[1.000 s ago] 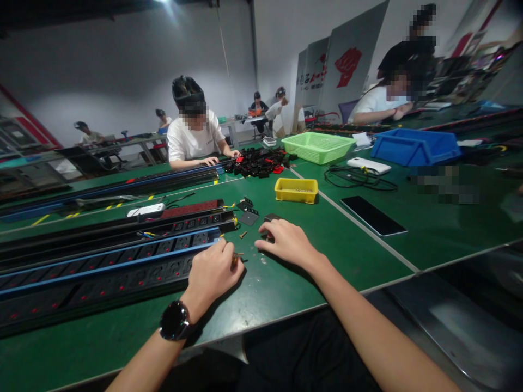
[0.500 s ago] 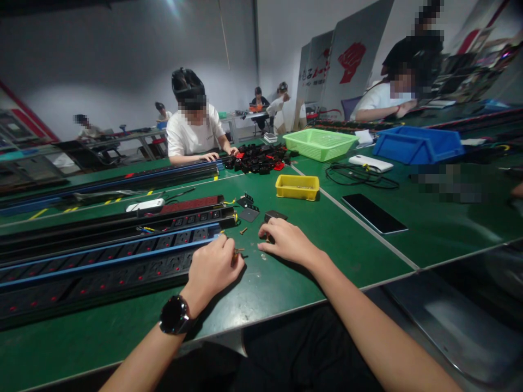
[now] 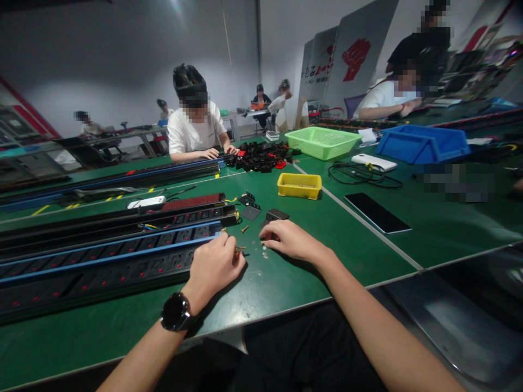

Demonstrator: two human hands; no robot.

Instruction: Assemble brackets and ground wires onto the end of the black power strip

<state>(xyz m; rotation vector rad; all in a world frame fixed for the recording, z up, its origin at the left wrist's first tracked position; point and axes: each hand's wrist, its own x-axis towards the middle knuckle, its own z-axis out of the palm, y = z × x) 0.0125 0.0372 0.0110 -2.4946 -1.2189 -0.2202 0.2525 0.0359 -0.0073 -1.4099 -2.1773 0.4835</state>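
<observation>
My left hand, wearing a watch, is closed in a pinch on a thin brass-coloured screw that pokes out past the fingertips. It rests by the end of a black power strip with red dots. To the right, my right hand is bent low over the green table, thumb and fingers around a small brass-coloured piece at the tips; its exact kind is unclear. A loose brass screw lies between the hands. Black brackets and a black end piece lie just beyond.
A yellow tray of small parts stands ahead, with a green basket and blue bin behind. A phone and coiled cable lie right. Across the table, a person in white handles strips beside black parts.
My right hand has shifted slightly toward me, and the brass-coloured piece shows lower, at its fingertips. The left hand stays almost still with its screw. The view has tilted a little.
</observation>
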